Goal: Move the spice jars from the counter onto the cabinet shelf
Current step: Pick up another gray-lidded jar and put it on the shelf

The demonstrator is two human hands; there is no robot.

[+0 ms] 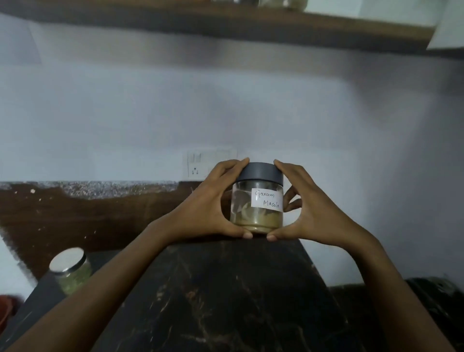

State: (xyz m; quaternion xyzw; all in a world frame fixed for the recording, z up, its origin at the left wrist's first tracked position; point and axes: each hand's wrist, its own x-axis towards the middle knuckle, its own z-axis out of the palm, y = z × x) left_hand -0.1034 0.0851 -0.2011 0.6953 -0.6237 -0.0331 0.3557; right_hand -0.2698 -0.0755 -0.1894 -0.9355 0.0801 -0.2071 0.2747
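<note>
A clear glass spice jar [257,201] with a dark grey lid and a white label reading "Garam Masala" is held up in front of the wall, above the far end of the dark counter [226,289]. It holds a shallow layer of tan powder. My left hand [208,203] grips its left side and my right hand [308,203] its right side, thumbs under the base, fingertips at the lid. The brown cabinet shelf [226,27] runs across the top of the view, with blurred jars [288,3] standing on it.
A second jar [71,268] with a silver lid and greenish contents stands at the counter's left. A white switch and socket plate [200,163] is on the wall behind the held jar. A reddish object [5,309] sits at the left edge.
</note>
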